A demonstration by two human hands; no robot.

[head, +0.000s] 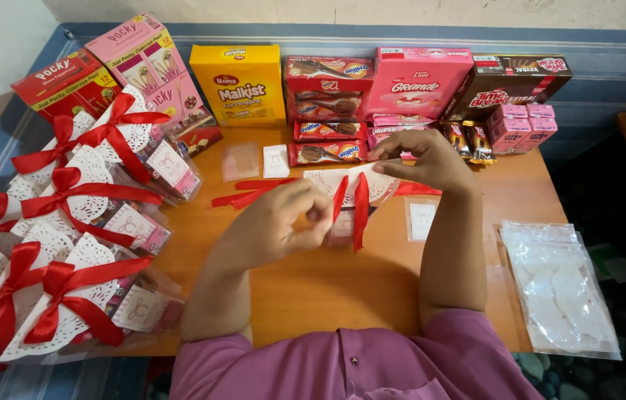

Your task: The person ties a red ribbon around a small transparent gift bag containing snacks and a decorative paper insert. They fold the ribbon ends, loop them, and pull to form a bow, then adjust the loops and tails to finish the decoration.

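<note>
Over the middle of the wooden table (328, 289), my left hand (283, 222) and my right hand (420, 159) both grip a small clear gift bag topped with a white paper doily (328, 181). A red ribbon (360, 211) hangs down from the doily between my hands. My left fingers pinch the ribbon's near side; my right fingers pinch the doily's top edge. The bag's lower part is mostly hidden behind my left hand.
Several finished gift bags with red bows (68, 222) lie stacked at the left. Snack boxes line the back: pink (417, 78), yellow (239, 81), red (68, 81). Loose red ribbon (242, 192) and small cards (423, 218) lie near the hands. A clear packet of doilies (561, 289) rests at the right.
</note>
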